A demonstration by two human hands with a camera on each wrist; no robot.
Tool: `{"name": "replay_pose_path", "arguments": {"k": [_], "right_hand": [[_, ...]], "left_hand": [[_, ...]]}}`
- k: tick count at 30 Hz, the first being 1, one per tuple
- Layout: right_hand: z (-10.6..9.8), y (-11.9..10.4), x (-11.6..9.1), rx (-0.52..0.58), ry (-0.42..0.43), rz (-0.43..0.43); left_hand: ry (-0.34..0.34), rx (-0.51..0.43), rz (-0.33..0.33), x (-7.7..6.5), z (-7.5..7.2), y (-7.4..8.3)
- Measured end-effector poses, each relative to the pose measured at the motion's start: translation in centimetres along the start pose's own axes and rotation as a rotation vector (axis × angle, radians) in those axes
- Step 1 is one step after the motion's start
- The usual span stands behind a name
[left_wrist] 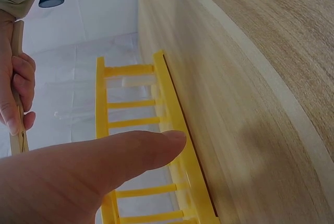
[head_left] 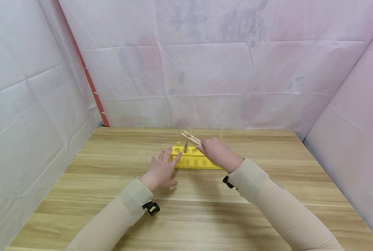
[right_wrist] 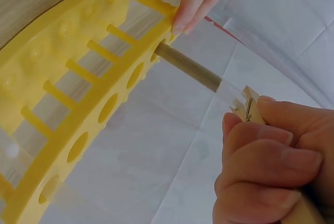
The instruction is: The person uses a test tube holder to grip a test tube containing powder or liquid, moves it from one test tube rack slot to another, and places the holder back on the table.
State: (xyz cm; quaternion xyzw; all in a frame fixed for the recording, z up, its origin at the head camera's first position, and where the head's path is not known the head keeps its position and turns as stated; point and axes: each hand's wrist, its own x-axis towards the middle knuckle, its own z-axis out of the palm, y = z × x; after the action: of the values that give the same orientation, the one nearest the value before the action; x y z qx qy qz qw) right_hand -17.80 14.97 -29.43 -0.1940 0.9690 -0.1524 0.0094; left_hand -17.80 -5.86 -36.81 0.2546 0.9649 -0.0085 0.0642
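My right hand [head_left: 219, 153] grips a wooden test tube clamp [head_left: 191, 138]. The clamp's jaws hold a glass test tube [right_wrist: 188, 67] with grey-brown contents. In the right wrist view the tube's lower end sits in a hole near one end of the yellow test tube rack [right_wrist: 86, 110]. My left hand [head_left: 162, 172] lies at the rack's left end with spread fingers, its fingertips touching the top bar. In the left wrist view the thumb [left_wrist: 141, 151] extends across the rack's front. How deep the tube reaches is hard to tell.
A second, clear tube [head_left: 222, 134] stands in the rack's right end. The rack rests on a wood-grain table [head_left: 136, 150]. Pale sheets [head_left: 205, 80] hang behind the table and at both sides.
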Motion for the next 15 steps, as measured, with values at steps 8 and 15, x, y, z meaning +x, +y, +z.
{"name": "replay_pose_path", "arguments": {"k": [8, 15], "right_hand": [[-0.31, -0.04, 0.01, 0.006, -0.003, -0.002], [-0.64, -0.18, -0.07, -0.007, 0.000, -0.007]], "left_hand": [[-0.005, 0.006, -0.003, 0.15, 0.09, -0.03], [-0.005, 0.001, -0.005, 0.13, 0.09, -0.06]]}}
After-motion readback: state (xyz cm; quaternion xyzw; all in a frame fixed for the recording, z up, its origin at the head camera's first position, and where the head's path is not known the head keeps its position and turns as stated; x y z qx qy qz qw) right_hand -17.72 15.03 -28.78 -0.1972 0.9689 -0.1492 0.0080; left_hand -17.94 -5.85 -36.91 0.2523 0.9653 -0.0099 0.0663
